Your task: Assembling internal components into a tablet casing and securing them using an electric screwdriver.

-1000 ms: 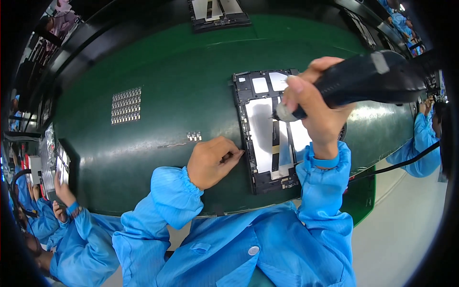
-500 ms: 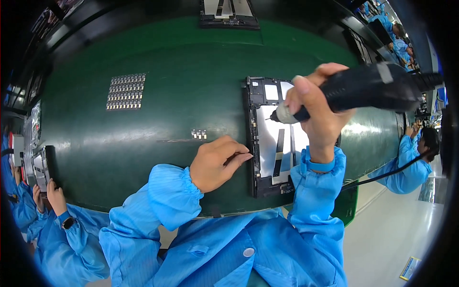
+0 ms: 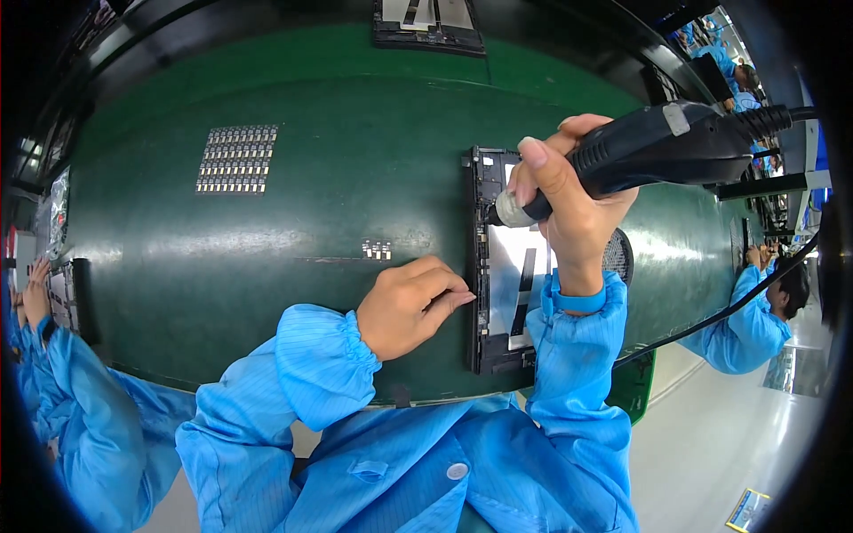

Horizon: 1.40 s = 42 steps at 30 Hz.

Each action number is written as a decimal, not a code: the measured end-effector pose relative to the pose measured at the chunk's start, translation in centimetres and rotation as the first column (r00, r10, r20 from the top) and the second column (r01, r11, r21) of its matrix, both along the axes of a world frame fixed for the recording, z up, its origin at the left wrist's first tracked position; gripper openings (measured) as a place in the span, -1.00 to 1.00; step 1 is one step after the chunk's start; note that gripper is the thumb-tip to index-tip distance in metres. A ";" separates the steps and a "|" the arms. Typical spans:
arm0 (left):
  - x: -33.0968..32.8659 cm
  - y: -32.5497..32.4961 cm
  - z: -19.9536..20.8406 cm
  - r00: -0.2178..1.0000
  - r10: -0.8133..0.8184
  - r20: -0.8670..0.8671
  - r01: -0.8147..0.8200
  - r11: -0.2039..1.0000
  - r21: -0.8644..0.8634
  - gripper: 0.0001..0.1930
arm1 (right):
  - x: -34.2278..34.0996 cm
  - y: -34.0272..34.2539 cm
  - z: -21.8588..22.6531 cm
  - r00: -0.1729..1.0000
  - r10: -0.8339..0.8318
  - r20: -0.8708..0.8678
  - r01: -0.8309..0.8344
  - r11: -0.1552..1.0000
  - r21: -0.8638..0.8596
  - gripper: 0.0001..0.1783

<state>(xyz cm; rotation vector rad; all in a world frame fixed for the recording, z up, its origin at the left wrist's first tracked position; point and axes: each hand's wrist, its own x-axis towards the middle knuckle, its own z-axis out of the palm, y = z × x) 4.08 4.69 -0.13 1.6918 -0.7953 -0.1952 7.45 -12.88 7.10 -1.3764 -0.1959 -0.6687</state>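
My right hand point(image 3: 573, 200) is wrapped around a black corded electric screwdriver point(image 3: 662, 147), held nearly level with its tip toward the left. That tip meets the left edge area of an opened tablet-like device point(image 3: 509, 258), which has a black frame, a silvery inner plate and dark ribbon strips. My hand and sleeve hide much of its right side. My left hand point(image 3: 413, 305) has thumb and forefinger pinched together beside the device's left edge; anything between them is too small to make out. Several tiny metal-and-black parts point(image 3: 377, 250) lie on the green mat just beyond that hand.
A block of small parts in rows point(image 3: 237, 160) lies farther left on the green mat point(image 3: 355, 195). Another opened device point(image 3: 428, 27) sits at the far edge. A dark meshed piece point(image 3: 618, 258) shows behind my right wrist. Co-workers in blue sit at both sides; one's hand point(image 3: 37, 293) is by a device point(image 3: 67, 298).
My right hand and the screwdriver have moved left, bringing the tip to the device's left edge area. My left hand has barely shifted. The left co-worker's hands have moved.
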 end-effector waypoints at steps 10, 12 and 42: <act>-0.1 0.0 -0.2 0.998 -0.026 -0.051 0.027 1.000 0.003 -0.91 | -0.4 0.8 0.3 0.999 -0.023 -0.047 0.018 0.994 -0.105 -0.67; -0.2 0.0 0.2 0.995 -0.020 -0.099 0.022 1.000 0.014 -0.92 | -0.5 1.0 0.2 1.000 0.000 -0.031 -0.004 0.992 -0.124 -0.66; -0.3 -0.3 -0.3 0.999 0.019 -0.041 -0.020 1.000 -0.018 -0.75 | -0.6 0.9 -0.2 0.998 0.019 -0.054 -0.019 1.000 -0.009 -0.61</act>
